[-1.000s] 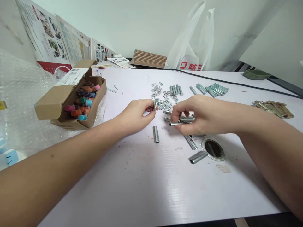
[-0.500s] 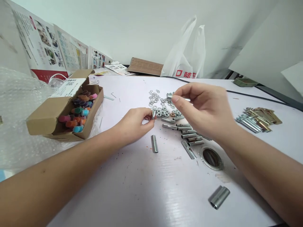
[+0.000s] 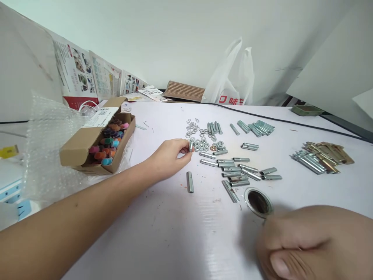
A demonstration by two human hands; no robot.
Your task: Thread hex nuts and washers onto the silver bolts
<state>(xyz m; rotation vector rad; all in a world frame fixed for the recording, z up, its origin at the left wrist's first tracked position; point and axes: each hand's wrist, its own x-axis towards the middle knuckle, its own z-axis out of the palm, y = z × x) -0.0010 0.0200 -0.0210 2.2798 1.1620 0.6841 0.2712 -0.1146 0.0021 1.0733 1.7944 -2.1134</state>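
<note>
My left hand pinches a short shiny metal cylinder upright between thumb and fingers, beside the pile of nuts. Whether it is a bolt or a sleeve, I cannot tell. Below that hand a single metal sleeve lies on the white table. At the lower right, close to the camera, my right hand is closed in a fist; its contents are hidden. Just beyond it lies a round metal-rimmed hole. Several slotted metal sleeves are spread over the middle of the table.
Washers and rows of bolts lie farther back. More long bolts are heaped at the right. An open carton of colourful capped pieces stands left beside bubble wrap. A plastic bag and black cable are behind.
My right hand has moved from above the parts toward me at the lower right, now over where two sleeves lay. My left hand keeps its hold. The view has shifted slightly.
</note>
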